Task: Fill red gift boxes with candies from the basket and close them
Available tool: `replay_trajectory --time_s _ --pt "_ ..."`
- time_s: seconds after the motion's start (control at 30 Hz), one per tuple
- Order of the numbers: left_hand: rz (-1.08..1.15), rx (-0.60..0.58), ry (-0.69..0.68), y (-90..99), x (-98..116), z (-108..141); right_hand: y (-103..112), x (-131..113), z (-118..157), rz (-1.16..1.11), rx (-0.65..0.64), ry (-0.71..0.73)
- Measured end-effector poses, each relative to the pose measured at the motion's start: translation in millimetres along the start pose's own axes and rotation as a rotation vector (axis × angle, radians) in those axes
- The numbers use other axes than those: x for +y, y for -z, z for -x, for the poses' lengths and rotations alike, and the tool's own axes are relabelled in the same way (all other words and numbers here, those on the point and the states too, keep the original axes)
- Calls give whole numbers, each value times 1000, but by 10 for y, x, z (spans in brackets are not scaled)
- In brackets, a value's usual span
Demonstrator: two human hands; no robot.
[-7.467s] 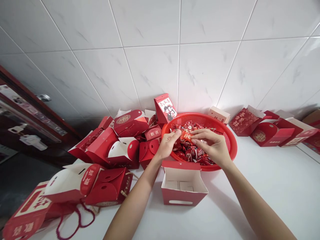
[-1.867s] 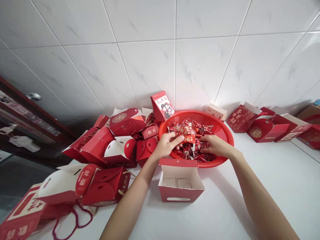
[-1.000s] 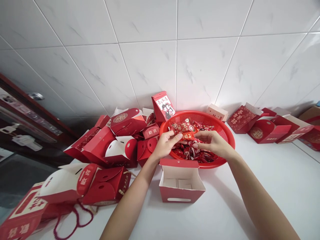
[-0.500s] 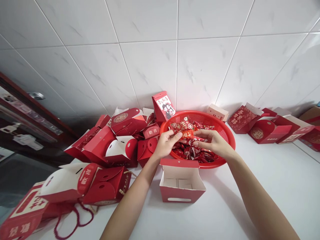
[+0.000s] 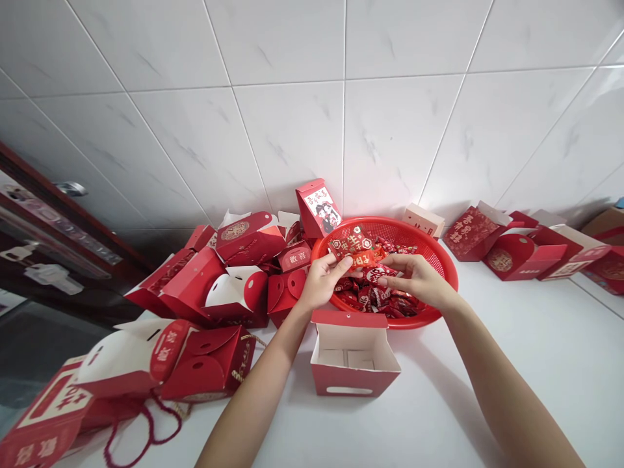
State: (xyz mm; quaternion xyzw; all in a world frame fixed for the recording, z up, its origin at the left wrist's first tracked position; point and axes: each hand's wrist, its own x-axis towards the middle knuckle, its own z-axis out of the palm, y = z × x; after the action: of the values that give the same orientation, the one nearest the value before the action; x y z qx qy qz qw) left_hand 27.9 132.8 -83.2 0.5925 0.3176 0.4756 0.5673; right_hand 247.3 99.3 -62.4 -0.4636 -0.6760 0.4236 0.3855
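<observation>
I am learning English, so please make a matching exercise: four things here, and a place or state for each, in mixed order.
1. basket
2. front box
3. left hand
4. box with couple picture

A. holding an orange packet
B. upright behind the basket's left edge
C. open, white inside
D. filled with small packets

Pairs: 1-D, 2-C, 3-A, 4-B

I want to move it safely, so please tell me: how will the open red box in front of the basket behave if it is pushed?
The open box will probably slide rather than roll, since its base looks flat and its sides straight. It is likely light for its size, as the walls look like thin card and no sweets show inside. Its raised flap may bend easily.
</observation>
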Motion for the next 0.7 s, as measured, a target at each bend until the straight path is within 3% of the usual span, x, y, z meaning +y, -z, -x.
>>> replay_trajectory --time_s 0.17,0.43,0.7 --pt "33 13 9 -2 -8 2 -6 15 9 -79 51 4" --pt "23 24 0 7 -7 2 -43 -4 -7 -201 -88 -54" --pt "-24 -4 5 2 5 7 -59 28 4 -158 -96 -35"
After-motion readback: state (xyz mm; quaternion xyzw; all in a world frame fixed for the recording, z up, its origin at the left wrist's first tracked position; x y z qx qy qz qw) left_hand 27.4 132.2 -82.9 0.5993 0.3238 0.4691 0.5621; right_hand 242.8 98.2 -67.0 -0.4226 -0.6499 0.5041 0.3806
